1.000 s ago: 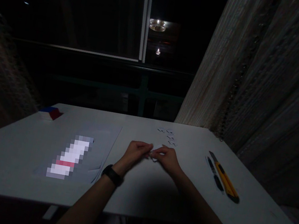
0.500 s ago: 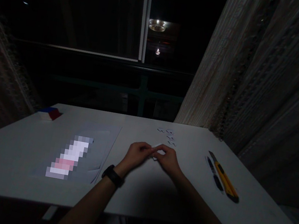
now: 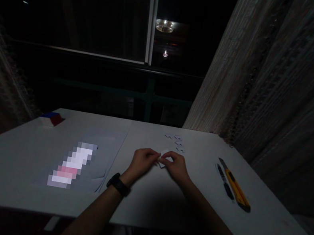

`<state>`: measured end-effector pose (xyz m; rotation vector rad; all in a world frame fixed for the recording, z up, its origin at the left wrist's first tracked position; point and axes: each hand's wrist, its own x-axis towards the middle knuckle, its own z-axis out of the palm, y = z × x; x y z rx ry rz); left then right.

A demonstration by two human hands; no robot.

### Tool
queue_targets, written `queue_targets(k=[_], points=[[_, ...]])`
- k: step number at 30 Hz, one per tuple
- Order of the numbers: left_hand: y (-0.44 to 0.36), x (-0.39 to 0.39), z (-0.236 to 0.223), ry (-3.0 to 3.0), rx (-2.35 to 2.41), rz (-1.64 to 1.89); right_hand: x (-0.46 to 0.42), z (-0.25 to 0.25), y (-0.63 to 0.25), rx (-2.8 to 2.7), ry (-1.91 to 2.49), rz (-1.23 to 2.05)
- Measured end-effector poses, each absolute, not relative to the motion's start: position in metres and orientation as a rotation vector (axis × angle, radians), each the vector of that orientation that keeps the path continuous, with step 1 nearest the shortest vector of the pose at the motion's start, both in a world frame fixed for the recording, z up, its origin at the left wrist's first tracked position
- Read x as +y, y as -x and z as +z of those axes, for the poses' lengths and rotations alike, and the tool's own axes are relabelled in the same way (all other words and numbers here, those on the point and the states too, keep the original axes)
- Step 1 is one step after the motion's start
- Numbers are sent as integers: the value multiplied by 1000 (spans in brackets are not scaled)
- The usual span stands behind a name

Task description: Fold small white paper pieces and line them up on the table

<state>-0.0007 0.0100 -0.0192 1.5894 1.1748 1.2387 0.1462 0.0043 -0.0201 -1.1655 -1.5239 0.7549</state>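
A small piece of white paper point(image 3: 162, 164) is pinched between my two hands above the middle of the white table point(image 3: 140, 212). My left hand point(image 3: 143, 161), with a black watch on its wrist, has its thumb and fingers closed at the paper's left side. From the right, my right hand point(image 3: 176, 166) grips the same paper, thumb and forefinger bent into a ring. The fingertips meet and partly cover it. Just beyond the hands lie several small paper pieces with dark marks point(image 3: 179, 143).
A yellow utility knife point(image 3: 237, 188) lies at the right beside a pen point(image 3: 225, 182), its blade pointing away. On the left are white sheets point(image 3: 105, 153) with a bright pixelated object point(image 3: 76, 162) on top. A blue, red and white cube point(image 3: 51, 118) sits at the far left.
My hands stay in nearly the same place while the fingers shift on the paper. More of the white paper shows between them now. The things on the table have not moved.
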Motion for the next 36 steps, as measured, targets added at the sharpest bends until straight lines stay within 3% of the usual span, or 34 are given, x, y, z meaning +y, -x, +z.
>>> queue_targets(k=[36], points=[[4,13,-19,-1071,914,1134,8,-26,-151,-1603,1135,708]])
